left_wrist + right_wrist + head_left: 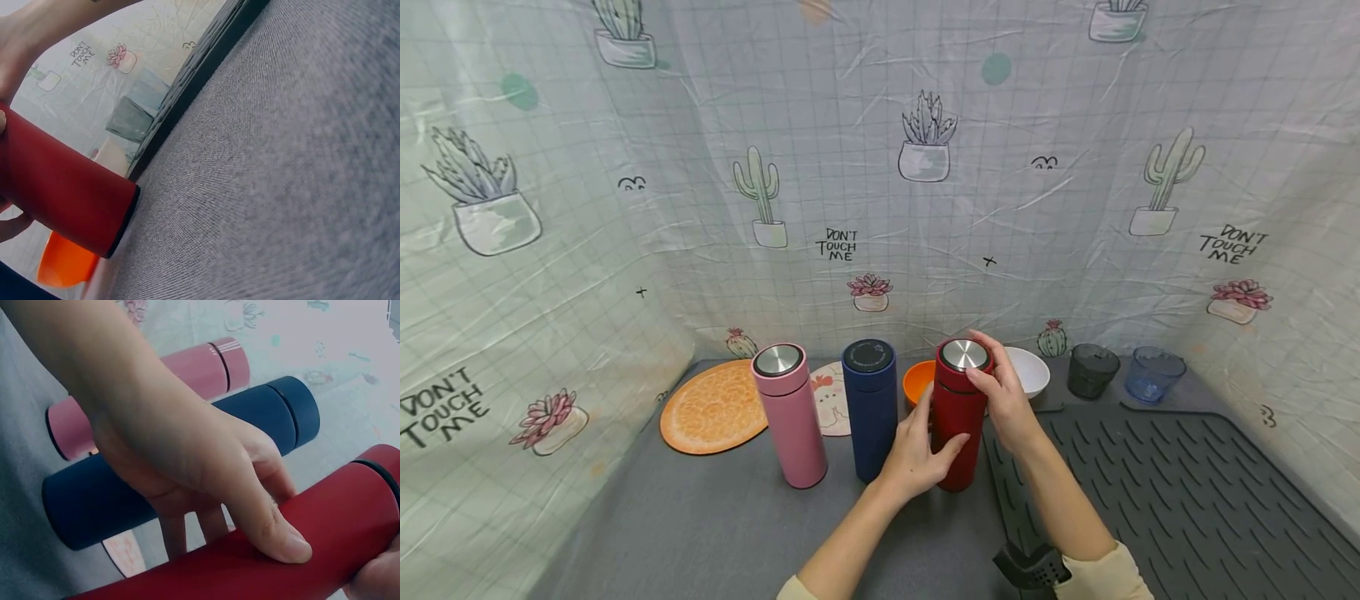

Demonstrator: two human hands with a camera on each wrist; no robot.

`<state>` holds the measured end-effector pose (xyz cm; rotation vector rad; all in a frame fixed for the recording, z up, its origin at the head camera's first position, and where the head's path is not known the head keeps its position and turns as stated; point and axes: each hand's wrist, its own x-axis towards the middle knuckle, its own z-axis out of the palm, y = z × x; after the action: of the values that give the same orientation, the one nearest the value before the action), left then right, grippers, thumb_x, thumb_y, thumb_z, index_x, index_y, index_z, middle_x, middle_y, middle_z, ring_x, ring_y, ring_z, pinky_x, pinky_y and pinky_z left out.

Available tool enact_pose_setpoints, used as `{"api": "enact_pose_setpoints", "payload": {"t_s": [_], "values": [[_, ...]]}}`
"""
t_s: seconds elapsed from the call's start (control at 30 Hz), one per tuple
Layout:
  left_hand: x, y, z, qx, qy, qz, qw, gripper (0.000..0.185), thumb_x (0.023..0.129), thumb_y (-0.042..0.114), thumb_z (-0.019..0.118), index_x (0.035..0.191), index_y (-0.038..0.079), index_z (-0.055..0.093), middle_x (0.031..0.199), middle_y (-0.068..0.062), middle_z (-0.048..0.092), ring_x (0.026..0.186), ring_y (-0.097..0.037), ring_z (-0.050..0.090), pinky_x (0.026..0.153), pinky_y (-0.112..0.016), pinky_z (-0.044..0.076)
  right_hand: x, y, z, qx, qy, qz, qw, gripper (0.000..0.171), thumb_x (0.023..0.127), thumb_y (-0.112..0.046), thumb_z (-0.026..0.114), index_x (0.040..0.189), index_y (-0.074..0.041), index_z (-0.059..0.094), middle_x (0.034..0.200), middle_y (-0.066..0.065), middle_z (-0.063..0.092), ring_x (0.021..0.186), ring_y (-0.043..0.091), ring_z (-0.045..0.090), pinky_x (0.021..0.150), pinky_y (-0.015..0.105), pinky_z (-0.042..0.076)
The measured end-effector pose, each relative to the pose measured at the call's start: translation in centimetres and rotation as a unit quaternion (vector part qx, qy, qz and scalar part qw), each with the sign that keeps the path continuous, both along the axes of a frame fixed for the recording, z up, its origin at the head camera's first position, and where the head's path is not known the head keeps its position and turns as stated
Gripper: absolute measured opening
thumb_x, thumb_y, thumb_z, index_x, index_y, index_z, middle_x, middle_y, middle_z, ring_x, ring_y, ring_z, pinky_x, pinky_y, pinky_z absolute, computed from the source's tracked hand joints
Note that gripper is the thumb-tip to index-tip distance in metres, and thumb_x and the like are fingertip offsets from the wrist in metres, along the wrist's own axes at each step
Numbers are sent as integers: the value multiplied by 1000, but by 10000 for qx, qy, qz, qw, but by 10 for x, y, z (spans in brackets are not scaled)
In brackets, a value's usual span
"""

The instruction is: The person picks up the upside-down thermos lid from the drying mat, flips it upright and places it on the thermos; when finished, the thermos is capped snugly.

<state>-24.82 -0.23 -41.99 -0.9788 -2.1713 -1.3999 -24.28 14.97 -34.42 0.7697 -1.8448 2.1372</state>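
A red thermos flask [958, 425] with a silver-topped lid stands upright on the grey table. My left hand [916, 457] grips its body from the left, thumb across the front. Around the lid end, my right hand [1006, 396] holds the flask from the right, its thumb by the lid's edge. Just left of my left hand stands a navy blue thermos flask [871, 417], and further left a pink thermos flask [792, 429]; both have their lids on. In the right wrist view the left thumb lies on the red flask [300, 531].
Behind the flasks are an orange bowl [917, 382], a white bowl [1032, 372], an orange-slice-patterned round mat [711, 412] and a pale printed mat [831, 404]. A dark glass [1093, 372] and a blue glass [1153, 375] stand behind a ridged dark mat [1150, 475] at right.
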Motion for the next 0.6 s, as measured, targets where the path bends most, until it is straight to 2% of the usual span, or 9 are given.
{"api": "enact_pose_setpoints", "payload": {"t_s": [0.07, 0.13, 0.27, 0.37, 0.5, 0.6], "values": [[0, 1, 0, 17, 38, 2, 10000, 76, 86, 25, 64, 145, 11, 18, 126, -10, 51, 105, -18, 56, 83, -29, 49, 0, 2, 0, -10, 12, 167, 9999, 51, 91, -5, 41, 137, 7, 23, 120, 10, 46, 101, 16, 52, 83, 26, 47], [1, 1, 1, 58, 7, -27, 10000, 76, 85, 24, 64, 145, 12, 18, 126, -9, 51, 106, -18, 55, 84, -30, 49, -1, 2, 0, -66, -3, 134, 9999, 49, 90, -1, 44, 136, 6, 27, 118, 10, 48, 100, 16, 54, 82, 27, 49], [1, 2, 2, 90, -61, -81, 9999, 78, 85, 21, 65, 145, 15, 16, 127, -8, 50, 106, -17, 55, 85, -30, 48, -3, 0, -2, -220, -36, -235, 9995, 47, 84, 7, 52, 127, 6, 32, 115, 9, 48, 98, 16, 54, 81, 27, 49], [0, 2, 2, 81, -53, -74, 9999, 79, 85, 21, 66, 146, 15, 16, 126, -8, 51, 105, -17, 55, 85, -29, 48, -3, -1, -3, -20, -144, -336, 9993, 50, 86, 3, 53, 130, 4, 31, 117, 10, 47, 99, 15, 53, 82, 26, 48], [-1, 2, 1, 73, 18, -57, 10000, 79, 84, 20, 66, 145, 14, 16, 126, -8, 51, 105, -18, 56, 84, -29, 49, -3, 2, -3, 341, -168, -188, 9991, 53, 89, -5, 51, 138, 1, 29, 124, 12, 46, 102, 15, 54, 84, 26, 48], [1, 2, 1, 59, -6, -38, 10000, 79, 84, 20, 66, 145, 14, 16, 127, -9, 50, 106, -18, 55, 84, -29, 48, -3, 3, -4, 286, -67, -137, 9995, 53, 88, -2, 56, 135, 2, 32, 123, 11, 48, 102, 16, 54, 84, 27, 48]]}}
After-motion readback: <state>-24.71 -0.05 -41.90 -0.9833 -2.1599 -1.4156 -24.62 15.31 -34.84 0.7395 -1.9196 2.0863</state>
